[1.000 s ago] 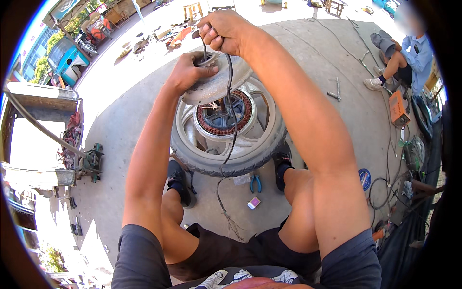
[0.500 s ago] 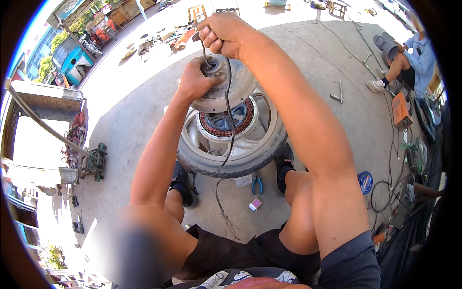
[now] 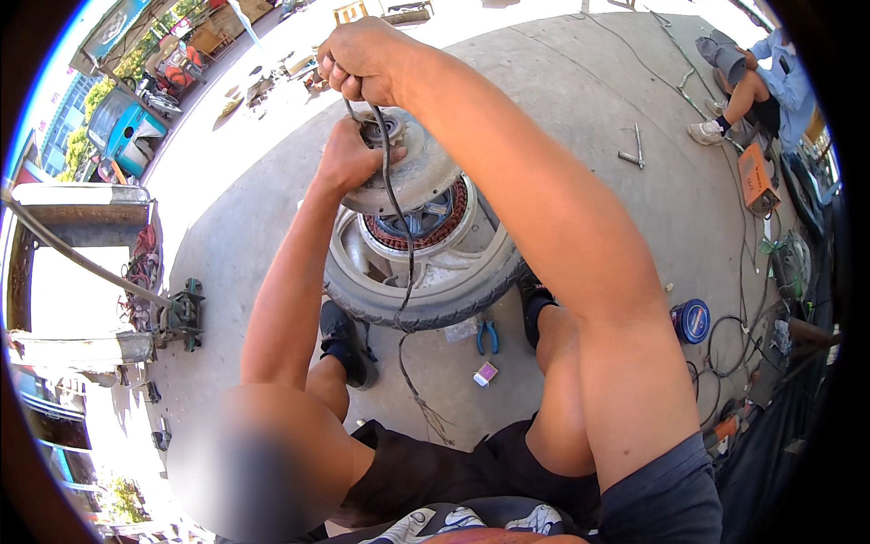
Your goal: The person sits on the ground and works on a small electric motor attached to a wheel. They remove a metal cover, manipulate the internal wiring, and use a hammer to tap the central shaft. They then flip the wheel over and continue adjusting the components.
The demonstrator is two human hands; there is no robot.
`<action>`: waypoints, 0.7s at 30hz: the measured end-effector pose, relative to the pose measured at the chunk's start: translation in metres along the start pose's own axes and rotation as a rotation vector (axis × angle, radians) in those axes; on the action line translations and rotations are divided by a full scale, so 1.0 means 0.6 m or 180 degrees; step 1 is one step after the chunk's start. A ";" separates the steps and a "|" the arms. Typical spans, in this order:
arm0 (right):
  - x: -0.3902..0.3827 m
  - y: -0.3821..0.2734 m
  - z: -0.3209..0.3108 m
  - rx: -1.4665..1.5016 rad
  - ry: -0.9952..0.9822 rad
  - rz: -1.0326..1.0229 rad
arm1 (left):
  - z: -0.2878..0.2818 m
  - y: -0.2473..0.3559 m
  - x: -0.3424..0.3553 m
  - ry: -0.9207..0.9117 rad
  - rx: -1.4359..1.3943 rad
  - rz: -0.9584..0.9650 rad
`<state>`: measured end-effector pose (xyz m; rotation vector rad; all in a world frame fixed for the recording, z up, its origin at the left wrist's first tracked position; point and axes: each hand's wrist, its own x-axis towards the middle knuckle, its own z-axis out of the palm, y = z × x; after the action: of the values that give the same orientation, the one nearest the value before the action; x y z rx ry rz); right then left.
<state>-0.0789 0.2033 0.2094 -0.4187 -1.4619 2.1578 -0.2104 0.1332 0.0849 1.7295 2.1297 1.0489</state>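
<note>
Gripping tight, the right hand (image 3: pixel 362 62) pulls the black cable (image 3: pixel 396 208) up. Left hand (image 3: pixel 343 161) holds the round metal cover (image 3: pixel 419 168) above the wheel (image 3: pixel 426 281), so the cable can slide through.

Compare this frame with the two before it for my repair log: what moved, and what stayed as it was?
The round metal cover has been tipped up further off the wheel hub, so more of the copper windings shows. The left hand keeps its grip on the cover's edge; the right hand still pulls the black cable upward. Tyre, pliers and blue tin lie as before.
</note>
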 end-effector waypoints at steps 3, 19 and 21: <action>-0.009 -0.004 -0.009 -0.0353 -0.0041 -0.0003 | 0.001 0.031 -0.009 -0.0155 0.0442 -0.0101; -0.044 -0.011 -0.023 -0.0985 -0.0275 -0.0064 | 0.003 0.031 -0.037 -0.0076 0.0508 0.0262; -0.043 -0.011 -0.023 -0.0961 -0.0240 -0.0038 | 0.007 0.022 -0.037 -0.0003 0.0658 0.0385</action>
<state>-0.0490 0.2018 0.2099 -0.4350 -1.8362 1.9660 -0.1914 0.1153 0.0842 1.9725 2.2256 0.8818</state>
